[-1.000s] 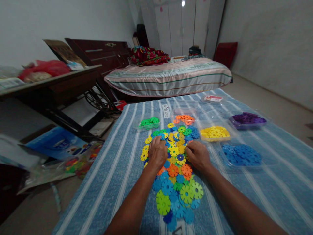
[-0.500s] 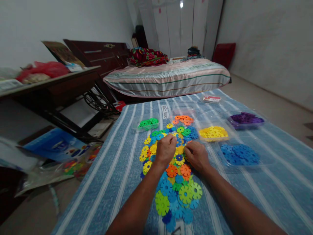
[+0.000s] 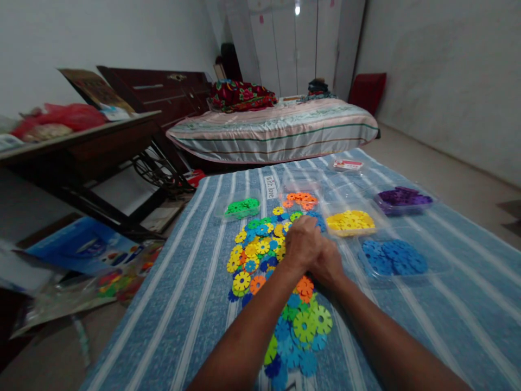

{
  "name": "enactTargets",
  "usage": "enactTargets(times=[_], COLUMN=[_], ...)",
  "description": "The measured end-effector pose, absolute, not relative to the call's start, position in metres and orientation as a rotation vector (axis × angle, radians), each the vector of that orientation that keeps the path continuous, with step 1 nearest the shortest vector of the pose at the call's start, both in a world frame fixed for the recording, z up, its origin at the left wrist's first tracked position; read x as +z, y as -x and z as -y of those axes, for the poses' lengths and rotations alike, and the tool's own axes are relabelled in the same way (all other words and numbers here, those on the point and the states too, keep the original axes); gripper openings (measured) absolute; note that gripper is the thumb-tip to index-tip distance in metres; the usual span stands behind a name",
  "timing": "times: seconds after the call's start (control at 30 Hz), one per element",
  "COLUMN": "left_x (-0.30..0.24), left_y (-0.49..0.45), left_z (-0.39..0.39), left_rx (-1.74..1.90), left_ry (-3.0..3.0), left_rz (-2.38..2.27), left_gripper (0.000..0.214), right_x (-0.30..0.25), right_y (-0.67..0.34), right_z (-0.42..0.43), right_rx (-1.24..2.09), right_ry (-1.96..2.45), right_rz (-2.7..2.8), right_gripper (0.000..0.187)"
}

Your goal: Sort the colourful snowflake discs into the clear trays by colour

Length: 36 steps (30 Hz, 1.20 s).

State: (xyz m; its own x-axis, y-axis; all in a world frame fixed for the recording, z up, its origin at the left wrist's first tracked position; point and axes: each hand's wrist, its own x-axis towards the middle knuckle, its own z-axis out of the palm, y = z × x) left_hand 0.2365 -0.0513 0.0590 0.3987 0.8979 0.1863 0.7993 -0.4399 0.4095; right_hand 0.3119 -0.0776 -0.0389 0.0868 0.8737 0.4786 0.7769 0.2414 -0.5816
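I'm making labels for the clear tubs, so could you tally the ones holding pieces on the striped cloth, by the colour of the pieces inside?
Green-piece tub: 1
Orange-piece tub: 1
Yellow-piece tub: 1
Purple-piece tub: 1
Blue-piece tub: 1
Total: 5

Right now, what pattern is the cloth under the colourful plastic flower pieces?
Blue with white stripes; the cloth shows best in the head view.

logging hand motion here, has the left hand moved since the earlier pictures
Yes: judged against the tray of yellow discs, the left hand has moved rightward, closer to the right hand.
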Motion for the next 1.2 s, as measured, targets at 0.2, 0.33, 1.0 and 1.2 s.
enactTargets(times=[0.2,0.33,1.0,1.2], left_x=[0.036,0.023,0.022,0.018], left_y=[-0.203,-0.192,-0.151,-0.150], left_z=[0.038,0.048,0.060,0.044], left_rx=[0.231,0.266,0.416,0.300], left_ry=[-2.516,-2.571,-2.643,-2.624], left_rz=[-1.680,-1.606,-1.591,-1.679], left_gripper=[0.030,0.025,0.028,0.041], right_x=[-0.032,-0.032,-0.032,-0.032], right_y=[-0.315,-0.315,-0.315,-0.316], right_z=[0.084,0.083,0.084,0.084], right_rx=[0.234,0.266,0.229,0.241], right_ry=[1.517,1.487,1.481,1.483], right_rz=[1.729,1.691,1.658,1.662], right_gripper=[0.028,0.027,0.023,0.022])
